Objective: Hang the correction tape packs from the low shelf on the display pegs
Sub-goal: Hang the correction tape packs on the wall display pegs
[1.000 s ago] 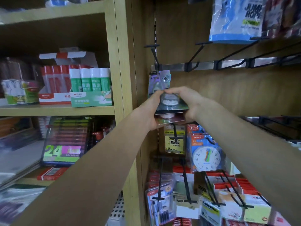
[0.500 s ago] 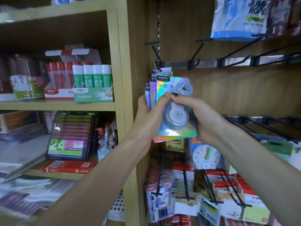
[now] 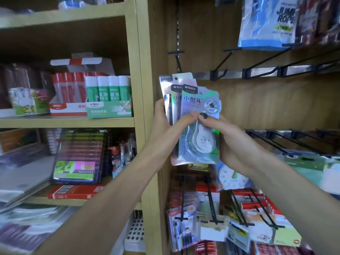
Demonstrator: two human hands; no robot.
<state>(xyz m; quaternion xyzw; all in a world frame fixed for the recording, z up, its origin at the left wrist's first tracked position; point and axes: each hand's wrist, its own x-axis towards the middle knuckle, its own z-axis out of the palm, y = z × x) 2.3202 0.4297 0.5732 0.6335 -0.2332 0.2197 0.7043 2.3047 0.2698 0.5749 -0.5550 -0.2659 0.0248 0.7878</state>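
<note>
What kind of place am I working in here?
Most likely a stationery shop aisle. Black display pegs on a wall rail carry packaged goods, boxed glue sticks sit on a wooden shelf, and both hands hold carded correction tape packs.

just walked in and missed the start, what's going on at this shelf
A person is restocking a shop display. Both hands hold a fanned stack of correction tape packs in front of the wooden peg wall: the left hand grips the stack from the left, thumb across the front, and the right hand holds its right side, fingertips pinching the front pack. None of the held packs is on a peg yet. An empty black peg sticks out just above them.
</note>
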